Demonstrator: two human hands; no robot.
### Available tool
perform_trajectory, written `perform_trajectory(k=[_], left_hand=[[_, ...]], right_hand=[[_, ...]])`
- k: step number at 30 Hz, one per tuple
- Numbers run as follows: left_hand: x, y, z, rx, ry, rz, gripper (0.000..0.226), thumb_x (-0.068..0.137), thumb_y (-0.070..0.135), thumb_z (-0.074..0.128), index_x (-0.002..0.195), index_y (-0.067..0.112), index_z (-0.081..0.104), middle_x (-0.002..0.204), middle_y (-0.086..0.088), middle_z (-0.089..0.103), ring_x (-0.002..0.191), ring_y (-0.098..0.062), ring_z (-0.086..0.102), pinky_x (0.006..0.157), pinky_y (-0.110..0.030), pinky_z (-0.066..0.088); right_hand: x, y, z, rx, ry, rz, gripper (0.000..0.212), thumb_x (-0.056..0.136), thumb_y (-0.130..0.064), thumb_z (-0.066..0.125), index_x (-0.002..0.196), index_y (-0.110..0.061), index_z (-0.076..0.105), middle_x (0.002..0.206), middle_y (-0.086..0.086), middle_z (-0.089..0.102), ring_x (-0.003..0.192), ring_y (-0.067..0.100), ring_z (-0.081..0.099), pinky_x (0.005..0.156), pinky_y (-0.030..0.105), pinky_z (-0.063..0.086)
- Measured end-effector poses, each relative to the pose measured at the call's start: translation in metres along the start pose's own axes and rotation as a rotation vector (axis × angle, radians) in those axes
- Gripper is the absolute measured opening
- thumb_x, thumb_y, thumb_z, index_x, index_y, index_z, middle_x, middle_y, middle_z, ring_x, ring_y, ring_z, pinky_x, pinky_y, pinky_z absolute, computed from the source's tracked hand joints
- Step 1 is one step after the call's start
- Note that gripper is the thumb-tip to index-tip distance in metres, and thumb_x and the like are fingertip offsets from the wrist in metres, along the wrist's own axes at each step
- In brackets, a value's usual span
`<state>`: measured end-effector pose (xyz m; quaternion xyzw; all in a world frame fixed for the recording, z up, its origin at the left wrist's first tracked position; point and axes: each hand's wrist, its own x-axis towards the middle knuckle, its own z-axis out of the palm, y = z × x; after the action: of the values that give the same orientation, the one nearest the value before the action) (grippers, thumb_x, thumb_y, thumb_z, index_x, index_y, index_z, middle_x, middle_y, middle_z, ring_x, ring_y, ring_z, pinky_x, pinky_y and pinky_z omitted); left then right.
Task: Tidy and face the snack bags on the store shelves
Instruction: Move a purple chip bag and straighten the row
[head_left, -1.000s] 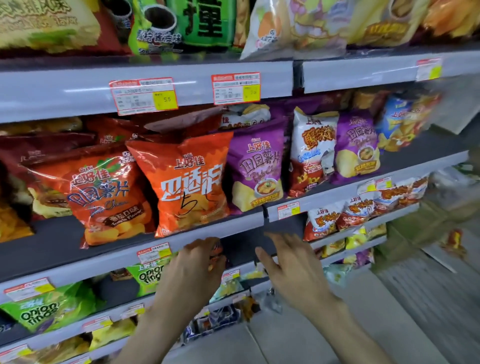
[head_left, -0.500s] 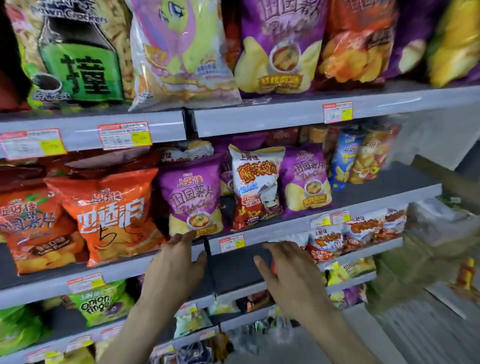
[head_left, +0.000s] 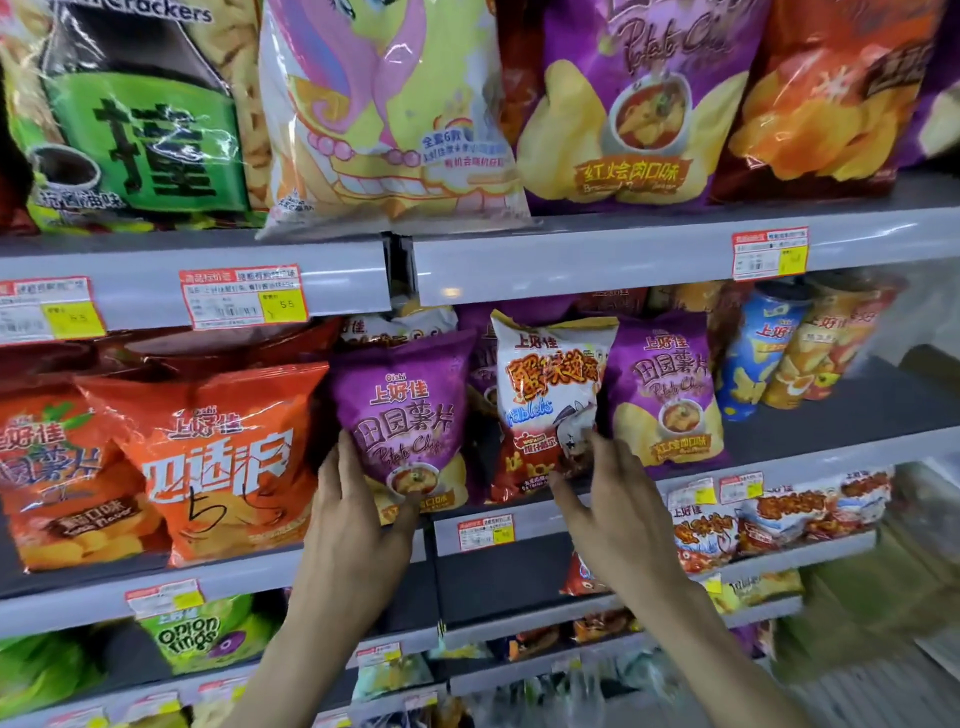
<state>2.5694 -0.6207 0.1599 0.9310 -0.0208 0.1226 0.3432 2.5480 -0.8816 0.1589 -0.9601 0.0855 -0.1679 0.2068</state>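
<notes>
**Head view: handling two snack bags on the middle shelf**

Grasping the lower left corner of the purple potato chip bag (head_left: 410, 410) with the left hand (head_left: 353, 514), thumb lying across the front near the bottom, fingers (head_left: 337, 467) curling round the left edge. Standing upright at the front of the middle shelf (head_left: 831, 410), printed face turned outward, just beside the orange bag (head_left: 223, 452) on its left.

Reaching with the right hand (head_left: 618, 509) to the white-and-red snack bag (head_left: 545, 395), fingers (head_left: 597, 452) touching its lower right corner and thumb stretching leftward under the bottom edge. Blurring there, so not showing whether clasping the bag or only touching it: cannot tell. Standing upright too, between the held purple bag and a second purple bag (head_left: 665, 395), touching the latter along its right side.

Further right on the same shelf, leaning together: blue and orange snack packs (head_left: 753, 358), well apart from both hands.

Above, sitting on the upper shelf (head_left: 571, 260): a green bag (head_left: 140, 124), a pastel cartoon bag (head_left: 384, 114) overhanging the shelf lip, and a large purple chip bag (head_left: 639, 104). Hanging on that lip, a red-bordered price tag (head_left: 241, 296).

Below the left forearm, lying on a lower shelf, a green onion rings bag (head_left: 202, 631).
</notes>
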Motion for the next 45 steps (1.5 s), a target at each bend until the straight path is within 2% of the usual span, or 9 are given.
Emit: perform_trajectory(k=[6,9,12,19,24,28,37,41,45], left_hand=[[0.017,0.004,0.019,-0.114,0.047,-0.105,0.133,0.073,0.092,0.053,0.169,0.02,-0.004,0.167,-0.016,0.033,0.146,-0.04,0.039,0.109,-0.055,0.044],[0.019,0.009,0.028,-0.192,0.111,-0.141,0.135,0.064,0.092,0.063,0.166,0.03,0.0,0.158,-0.016,0.045,0.136,-0.041,0.05,0.103,-0.057,0.05],[0.022,0.015,0.036,-0.249,0.178,-0.182,0.136,0.058,0.085,0.077,0.162,0.041,0.001,0.153,-0.013,0.05,0.131,-0.04,0.056,0.099,-0.059,0.054],[0.026,0.042,0.049,-0.279,0.31,-0.317,0.145,0.062,0.049,0.1,0.168,0.022,0.005,0.138,-0.005,0.062,0.116,-0.031,0.064,0.087,-0.036,0.049],[0.012,0.056,0.067,-0.357,0.413,-0.253,0.136,0.053,0.034,0.106,0.161,0.03,0.024,0.132,0.013,0.064,0.111,-0.005,0.066,0.087,-0.018,0.049],[-0.002,0.067,0.078,-0.428,0.491,-0.264,0.137,0.052,0.032,0.107,0.16,0.034,0.023,0.139,0.011,0.061,0.121,-0.004,0.065,0.102,-0.027,0.053],[-0.038,0.08,0.073,-0.31,0.69,-0.254,0.138,0.049,0.05,0.106,0.161,0.037,0.025,0.15,0.009,0.057,0.131,-0.019,0.062,0.105,-0.048,0.055],[-0.055,0.075,0.059,-0.408,0.767,-0.239,0.138,0.045,0.053,0.105,0.16,0.032,0.03,0.146,0.008,0.056,0.128,-0.011,0.061,0.105,-0.03,0.051],[-0.071,0.054,0.04,-0.496,0.815,-0.257,0.138,0.043,0.058,0.102,0.158,0.03,0.032,0.144,0.006,0.057,0.126,-0.01,0.062,0.108,-0.031,0.051]], right_hand=[[0.027,0.015,0.008,0.435,-0.065,0.148,0.068,0.097,-0.045,0.069,0.153,-0.024,0.036,0.142,-0.003,0.048,0.126,0.011,0.052,0.106,0.029,0.047],[0.037,0.018,0.009,0.605,-0.135,0.133,0.042,0.097,-0.035,0.073,0.127,-0.043,0.044,0.121,-0.015,0.06,0.104,-0.015,0.058,0.085,0.003,0.043],[0.048,0.028,0.011,0.716,-0.178,0.093,0.046,0.095,-0.029,0.075,0.13,-0.036,0.045,0.119,-0.022,0.062,0.098,-0.026,0.056,0.079,-0.004,0.04],[0.078,0.061,0.02,0.822,-0.291,0.056,0.062,0.082,-0.056,0.075,0.133,-0.03,0.053,0.117,-0.011,0.068,0.107,0.003,0.065,0.083,0.015,0.046],[0.083,0.073,0.028,0.891,-0.299,0.019,0.059,0.086,-0.044,0.077,0.137,-0.026,0.054,0.123,-0.01,0.067,0.113,0.006,0.062,0.087,0.014,0.043],[0.076,0.082,0.031,0.949,-0.279,-0.025,0.052,0.096,-0.023,0.075,0.142,-0.026,0.049,0.13,-0.013,0.063,0.114,-0.007,0.059,0.092,0.01,0.043],[0.075,0.084,0.028,0.929,-0.267,-0.082,0.058,0.097,-0.029,0.073,0.147,-0.027,0.044,0.136,-0.013,0.06,0.124,0.0,0.057,0.101,0.018,0.045],[0.073,0.077,0.028,0.916,-0.242,-0.053,0.057,0.092,-0.031,0.08,0.141,-0.023,0.051,0.126,-0.017,0.065,0.111,-0.015,0.058,0.089,0.002,0.044],[0.066,0.065,0.034,0.941,-0.18,-0.017,0.06,0.083,-0.039,0.088,0.133,-0.026,0.057,0.125,-0.014,0.07,0.118,0.005,0.065,0.103,0.032,0.052]])
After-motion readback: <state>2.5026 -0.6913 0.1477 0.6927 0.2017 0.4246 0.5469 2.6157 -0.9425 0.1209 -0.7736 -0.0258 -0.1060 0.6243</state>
